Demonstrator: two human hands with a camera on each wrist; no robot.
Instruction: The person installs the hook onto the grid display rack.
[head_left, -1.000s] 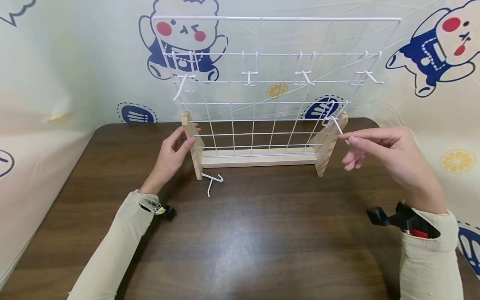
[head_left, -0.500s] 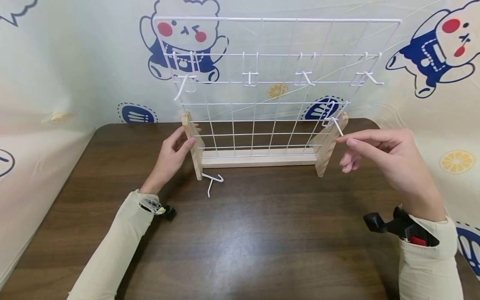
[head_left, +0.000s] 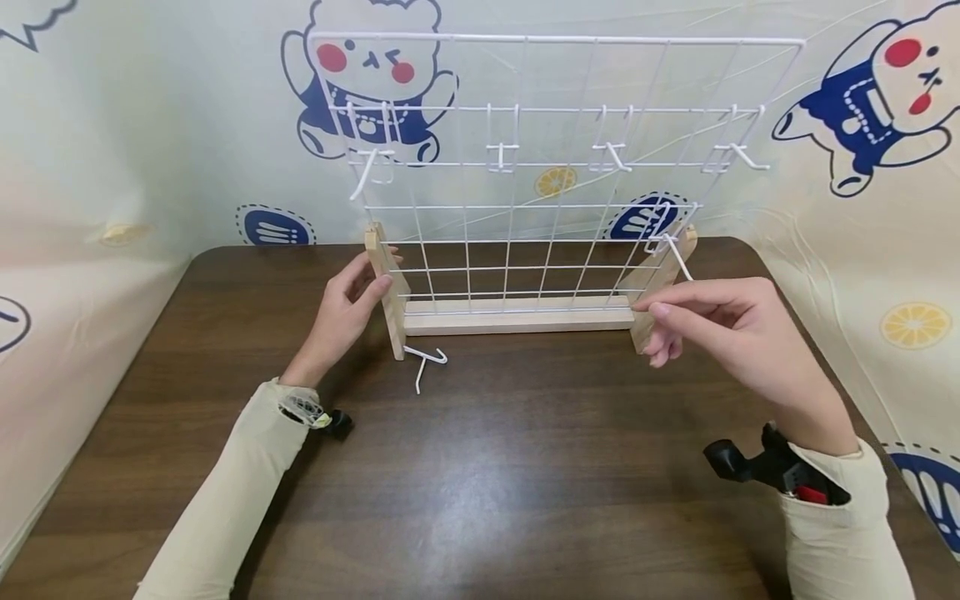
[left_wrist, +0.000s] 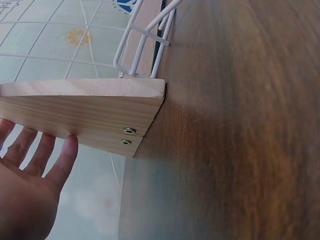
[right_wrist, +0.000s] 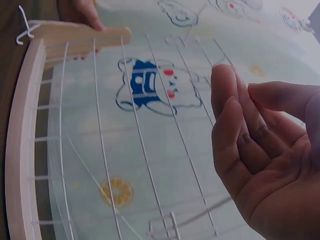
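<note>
A white wire grid rack [head_left: 525, 242] stands on wooden legs at the back of the table. My left hand [head_left: 345, 304] grips its left wooden side panel [head_left: 385, 287], thumb on the near side and fingers reaching behind. In the left wrist view, the panel's outer face [left_wrist: 90, 115] shows two metal screws. My right hand [head_left: 712, 333] is in front of the right side panel [head_left: 678, 246], loosely curled and holding nothing. Just above it, a white hook [head_left: 678, 254] hangs on the grid, its prong free of my fingers.
Several white hooks, one of them a left-hand hook [head_left: 365, 172], hang along an upper grid wire. A loose white hook [head_left: 425, 360] lies on the brown table [head_left: 480, 467] by the left panel's foot. A printed cloth [head_left: 187, 125] hangs behind.
My right hand has let go of the hook's prong at the right and moved left and down. My left hand stays on the side panel.
</note>
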